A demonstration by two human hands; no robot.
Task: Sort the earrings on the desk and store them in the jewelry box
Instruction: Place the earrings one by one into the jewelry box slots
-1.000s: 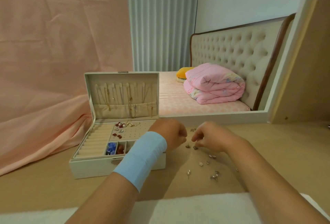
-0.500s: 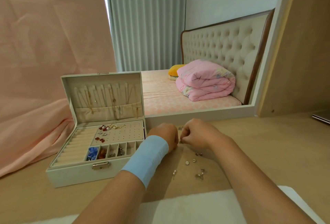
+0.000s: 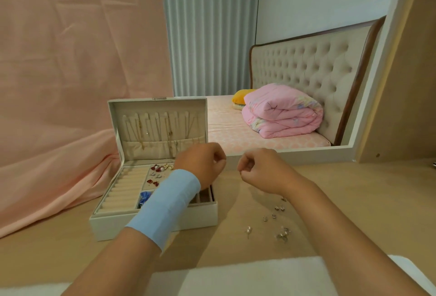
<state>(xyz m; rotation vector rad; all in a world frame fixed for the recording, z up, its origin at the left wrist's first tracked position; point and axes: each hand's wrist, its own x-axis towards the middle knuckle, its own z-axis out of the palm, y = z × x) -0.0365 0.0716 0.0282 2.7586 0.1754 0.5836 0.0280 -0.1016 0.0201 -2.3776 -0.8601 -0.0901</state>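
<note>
Head view: I see jewelry box [image 3: 106, 227] part-filled at nine o'clock, loose earrings [image 3: 282, 234] at four; left hand [image 3: 203, 166], right hand [image 3: 259, 173] curled, contents unclear

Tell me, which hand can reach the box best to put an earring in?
Left, probably. The left hand is over the open box, by its earring panel. The right hand is over the desk, beside the box.
</note>
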